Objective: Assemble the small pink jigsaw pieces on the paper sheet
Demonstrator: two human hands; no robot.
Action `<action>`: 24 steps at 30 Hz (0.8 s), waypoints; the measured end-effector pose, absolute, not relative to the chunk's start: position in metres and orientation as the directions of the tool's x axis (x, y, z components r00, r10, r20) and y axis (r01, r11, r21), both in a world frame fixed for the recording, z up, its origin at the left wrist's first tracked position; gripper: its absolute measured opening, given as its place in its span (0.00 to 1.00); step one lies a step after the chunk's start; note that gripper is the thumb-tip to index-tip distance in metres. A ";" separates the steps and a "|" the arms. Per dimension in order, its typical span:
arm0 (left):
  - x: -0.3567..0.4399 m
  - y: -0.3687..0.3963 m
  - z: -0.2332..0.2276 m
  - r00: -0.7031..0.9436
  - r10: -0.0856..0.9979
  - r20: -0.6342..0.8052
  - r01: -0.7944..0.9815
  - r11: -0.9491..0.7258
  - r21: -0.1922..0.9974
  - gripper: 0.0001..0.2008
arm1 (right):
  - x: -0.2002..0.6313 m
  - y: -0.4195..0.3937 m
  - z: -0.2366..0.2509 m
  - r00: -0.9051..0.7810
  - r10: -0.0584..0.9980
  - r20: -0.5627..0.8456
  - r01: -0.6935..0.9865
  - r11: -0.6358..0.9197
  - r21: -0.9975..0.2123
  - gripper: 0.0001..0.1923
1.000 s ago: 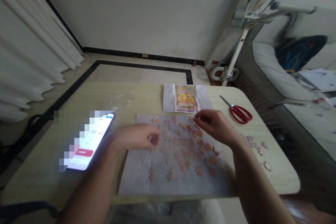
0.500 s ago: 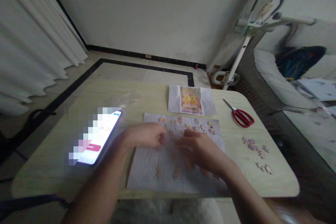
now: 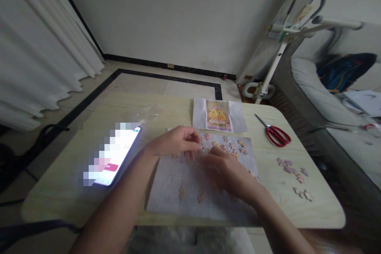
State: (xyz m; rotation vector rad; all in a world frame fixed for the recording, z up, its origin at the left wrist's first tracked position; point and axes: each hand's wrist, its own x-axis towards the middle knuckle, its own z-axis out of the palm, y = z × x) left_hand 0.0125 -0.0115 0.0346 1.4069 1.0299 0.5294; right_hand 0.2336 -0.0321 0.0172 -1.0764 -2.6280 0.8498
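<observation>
We have both hands low over the sheet (image 3: 168,192), with the pieces (image 3: 242,143) scattered on it around and beyond our fingers. Our left hand (image 3: 182,141) is curled, thumb and fingers drawn close together at the tips; we cannot tell whether 1 piece is pinched there. Our right hand (image 3: 230,170) arches palm down just beside it, its fingertips blurred and hidden, so we cannot tell what they hold. To work well here, we should take 1 piece at a time by its edges and keep our wrists light, since loose paper may slide and drag its neighbours. Lifting the right hand a little would uncover the pieces beneath. The picture (image 3: 218,116) lies just beyond the sheet, handy for checking colours.
</observation>
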 end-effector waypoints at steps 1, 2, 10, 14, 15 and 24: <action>0.016 -0.010 0.035 0.443 0.859 -0.257 0.223 0.172 0.960 0.07 | 0.235 -0.031 0.017 -0.715 0.698 -0.031 0.576 0.564 -0.592 0.08; 0.020 -0.009 0.034 0.381 0.893 -0.239 0.180 0.182 0.967 0.06 | 0.236 -0.029 0.017 -0.699 0.715 -0.017 0.567 0.540 -0.622 0.08; 0.041 -0.007 0.026 0.058 0.991 -0.119 -0.121 0.125 0.985 0.06 | 0.243 0.008 0.021 -0.455 0.890 0.031 0.225 0.149 -0.963 0.06; 0.048 -0.009 0.018 0.006 0.989 -0.148 -0.134 0.148 0.980 0.07 | 0.235 0.015 0.016 -0.344 0.939 0.003 0.103 0.041 -0.994 0.10; 0.049 -0.010 0.016 -0.008 0.988 -0.153 -0.144 0.150 0.978 0.07 | 0.233 0.015 0.014 -0.323 0.946 -0.008 0.085 0.020 -0.996 0.11; 0.053 -0.014 0.006 -0.025 0.982 -0.188 -0.178 0.180 0.967 0.11 | 0.230 0.011 0.003 -0.249 0.967 -0.048 -0.007 -0.052 -0.999 0.12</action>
